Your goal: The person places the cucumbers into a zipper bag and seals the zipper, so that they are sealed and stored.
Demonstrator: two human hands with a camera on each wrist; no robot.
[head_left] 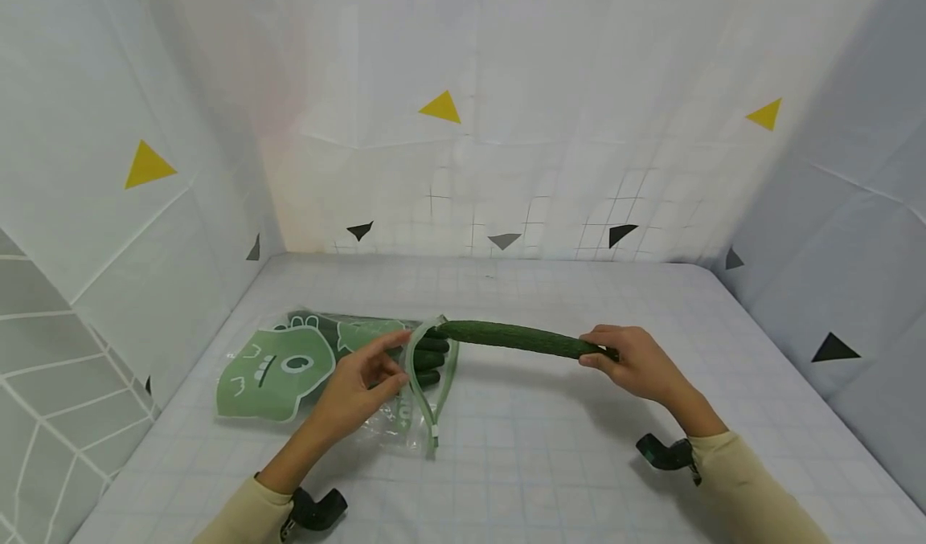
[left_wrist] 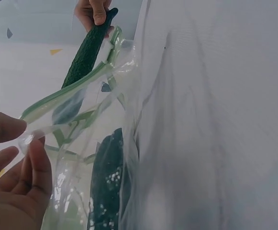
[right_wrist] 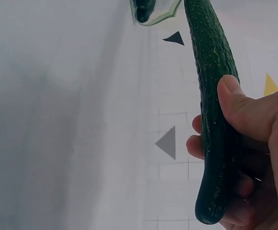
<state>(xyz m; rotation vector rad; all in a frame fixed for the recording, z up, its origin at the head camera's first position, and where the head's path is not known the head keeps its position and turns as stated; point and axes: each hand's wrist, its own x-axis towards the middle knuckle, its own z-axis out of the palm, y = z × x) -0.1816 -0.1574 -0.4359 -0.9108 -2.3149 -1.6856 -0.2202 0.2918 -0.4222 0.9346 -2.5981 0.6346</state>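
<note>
My right hand (head_left: 637,367) grips one end of a long dark green cucumber (head_left: 517,337), thumb on one side and fingers round the other. The cucumber's far end is at the open mouth of a clear zip bag (head_left: 423,391) with a green zip strip. In the left wrist view that tip shows just inside the rim. With thumb and fingertips my left hand (head_left: 354,387) pinches the lip of the bag. Several more cucumbers (left_wrist: 108,177) lie inside it, partly hidden by the green cartoon print (head_left: 275,375).
The bag lies on a table (head_left: 535,464) covered in pale gridded cloth. White sheeting (head_left: 550,62) with yellow and dark triangles rises behind and at both sides. A black wrist camera (head_left: 665,452) sits by the right sleeve, another (head_left: 318,510) by the left.
</note>
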